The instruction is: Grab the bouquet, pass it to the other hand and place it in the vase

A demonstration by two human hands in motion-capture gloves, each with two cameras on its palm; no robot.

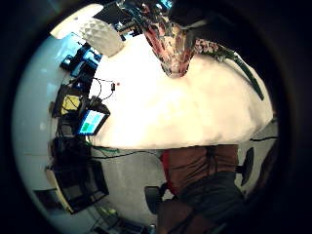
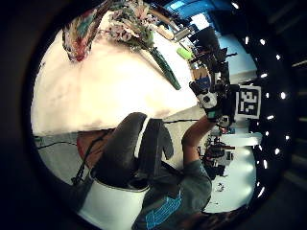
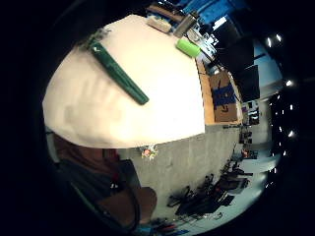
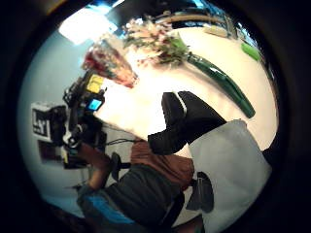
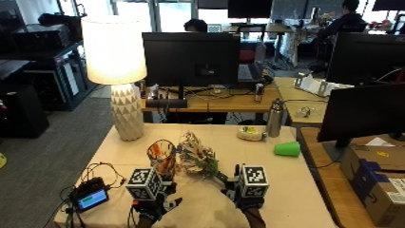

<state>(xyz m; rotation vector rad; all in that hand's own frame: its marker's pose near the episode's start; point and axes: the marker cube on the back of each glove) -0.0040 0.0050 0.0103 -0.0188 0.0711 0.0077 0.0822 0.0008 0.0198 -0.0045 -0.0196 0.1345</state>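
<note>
The bouquet (image 5: 196,159) lies on the cream table (image 5: 291,190), flower heads beside the vase and its green wrapped stem (image 3: 118,73) pointing toward my right hand. The patterned glass vase (image 5: 162,156) stands upright just left of the flowers. My left hand (image 5: 155,206) hovers near the table's front edge, in front of the vase, fingers (image 2: 139,148) relaxed and holding nothing. My right hand (image 5: 248,202) hovers close to the stem's end, its fingers (image 4: 187,121) also holding nothing. The left palm views show the vase (image 1: 173,44) and bouquet (image 2: 129,21) ahead.
A lit lamp (image 5: 117,71) stands at the back left of the table. A green cup (image 5: 288,148), a metal bottle (image 5: 274,118) and a small white object (image 5: 252,134) sit at the back right. A small screen device (image 5: 91,197) with cables lies at the front left.
</note>
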